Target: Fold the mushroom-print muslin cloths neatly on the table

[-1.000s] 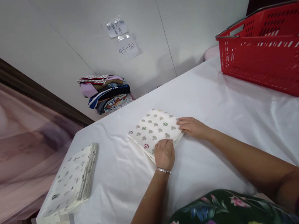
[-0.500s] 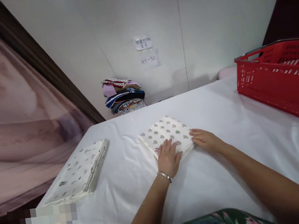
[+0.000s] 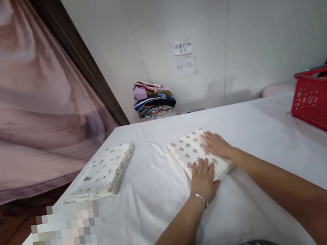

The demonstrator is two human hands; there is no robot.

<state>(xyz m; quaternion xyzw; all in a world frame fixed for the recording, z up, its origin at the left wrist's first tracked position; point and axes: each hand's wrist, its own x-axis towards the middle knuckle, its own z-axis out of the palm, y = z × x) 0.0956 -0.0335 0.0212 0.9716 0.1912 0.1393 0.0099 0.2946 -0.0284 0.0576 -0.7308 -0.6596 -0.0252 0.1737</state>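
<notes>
A folded white cloth with a grey mushroom print (image 3: 187, 151) lies on the white-covered table (image 3: 261, 133). My left hand (image 3: 203, 179), with a bracelet on its wrist, lies flat and open on the cloth's near edge. My right hand (image 3: 216, 144) rests flat on the cloth's right part, fingers stretched out. Neither hand grips anything.
A stack of folded printed white cloths (image 3: 104, 173) sits at the table's left. A red plastic basket (image 3: 324, 97) stands at the right edge. A pile of colourful folded clothes (image 3: 153, 99) sits against the wall behind the table. A pink curtain (image 3: 27, 96) hangs at the left.
My left hand opened from a closed grip at the cloth's edge to flat on it. My right hand slid from the cloth's right edge onto its top. The view has turned left.
</notes>
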